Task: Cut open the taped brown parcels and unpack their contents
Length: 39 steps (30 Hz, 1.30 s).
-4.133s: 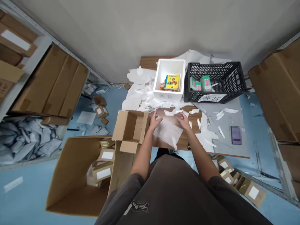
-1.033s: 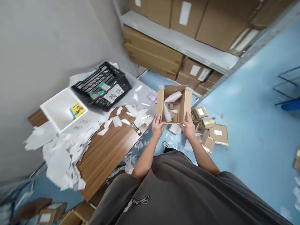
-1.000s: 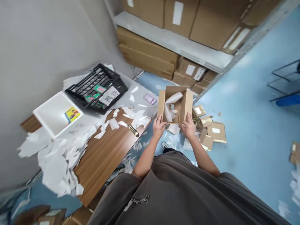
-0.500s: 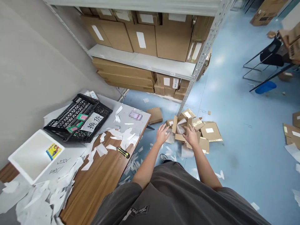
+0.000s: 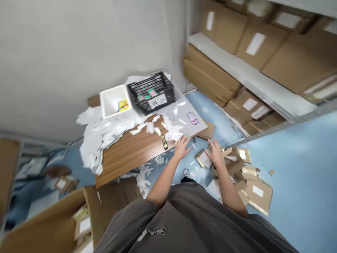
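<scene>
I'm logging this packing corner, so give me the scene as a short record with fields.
Left hand: open, empty, near the table edge
Right hand: open, empty, nearest the floor boxes
On table: torn white paper, cutter, white bin, black crate
In bin: yellow booklet
In crate: green-and-pink packs
Shelf: brown cartons
</scene>
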### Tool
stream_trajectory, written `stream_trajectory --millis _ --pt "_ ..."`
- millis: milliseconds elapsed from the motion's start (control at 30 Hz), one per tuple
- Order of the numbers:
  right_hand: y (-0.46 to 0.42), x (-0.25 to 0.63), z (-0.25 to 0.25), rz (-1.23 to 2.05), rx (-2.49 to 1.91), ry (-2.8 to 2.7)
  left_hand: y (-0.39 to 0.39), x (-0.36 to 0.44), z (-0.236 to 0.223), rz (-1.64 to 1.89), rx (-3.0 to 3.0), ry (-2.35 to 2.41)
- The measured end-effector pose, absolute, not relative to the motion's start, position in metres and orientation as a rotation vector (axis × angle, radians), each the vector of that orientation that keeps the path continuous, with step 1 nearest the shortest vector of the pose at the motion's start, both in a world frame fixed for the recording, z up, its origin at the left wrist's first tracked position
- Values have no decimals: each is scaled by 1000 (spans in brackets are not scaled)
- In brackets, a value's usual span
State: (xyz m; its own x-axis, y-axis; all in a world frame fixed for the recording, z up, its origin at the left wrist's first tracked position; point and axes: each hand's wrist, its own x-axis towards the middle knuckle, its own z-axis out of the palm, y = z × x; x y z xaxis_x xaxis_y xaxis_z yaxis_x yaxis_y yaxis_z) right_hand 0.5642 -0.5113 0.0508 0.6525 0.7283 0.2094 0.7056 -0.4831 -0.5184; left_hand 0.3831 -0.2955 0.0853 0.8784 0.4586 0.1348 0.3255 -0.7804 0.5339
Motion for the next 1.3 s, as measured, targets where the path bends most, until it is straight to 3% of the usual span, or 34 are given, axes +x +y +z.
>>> stream_trajectory --millis 200,400,767,1033,1300 --pt "-366 490 63 239 -1990 -1632 -246 224 100 482 2410 1200" --pt "-251 322 79 371 -1558 -2082 -262 19 108 589 2146 1801" --pt "-224 -54 87 552 -829 -2562 -406 -281 97 727 1536 2476" --pt "-247 -219 85 628 -495 -2763 -499 -386 77 779 1018 2736" --pt "-213 -303 69 692 -320 -2908 -484 -412 36 743 788 2705"
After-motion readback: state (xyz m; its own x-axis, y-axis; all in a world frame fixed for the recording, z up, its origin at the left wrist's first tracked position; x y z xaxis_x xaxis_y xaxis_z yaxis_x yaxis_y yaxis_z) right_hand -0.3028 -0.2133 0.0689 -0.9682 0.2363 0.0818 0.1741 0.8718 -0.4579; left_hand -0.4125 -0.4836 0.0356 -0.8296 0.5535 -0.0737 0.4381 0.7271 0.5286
